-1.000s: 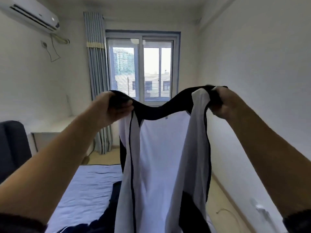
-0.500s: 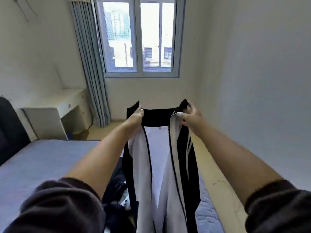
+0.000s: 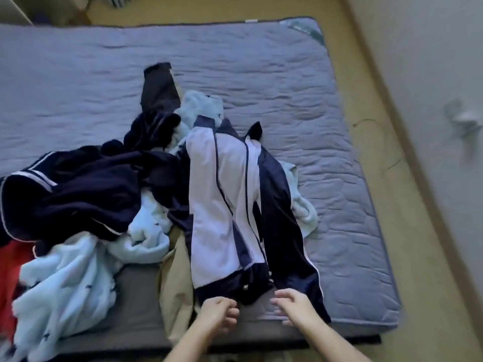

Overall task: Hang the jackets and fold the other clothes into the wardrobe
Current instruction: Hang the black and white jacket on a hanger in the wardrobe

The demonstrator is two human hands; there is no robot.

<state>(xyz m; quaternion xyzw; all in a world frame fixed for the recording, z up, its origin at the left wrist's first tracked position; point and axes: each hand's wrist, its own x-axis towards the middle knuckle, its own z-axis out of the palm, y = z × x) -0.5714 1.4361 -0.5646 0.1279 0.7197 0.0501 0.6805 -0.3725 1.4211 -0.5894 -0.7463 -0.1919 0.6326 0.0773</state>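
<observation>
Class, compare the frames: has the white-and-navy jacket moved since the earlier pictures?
Yes. The white-and-navy jacket has come down: earlier it hung in the air above the mattress; now it lies spread on it.

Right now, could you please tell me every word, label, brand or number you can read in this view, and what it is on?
No text can be read.
On the mattress far edge, a white tag: too small to read.
At its far right corner, a greenish patch: blurred, unreadable.
On the white and navy jacket: no lettering shows.
</observation>
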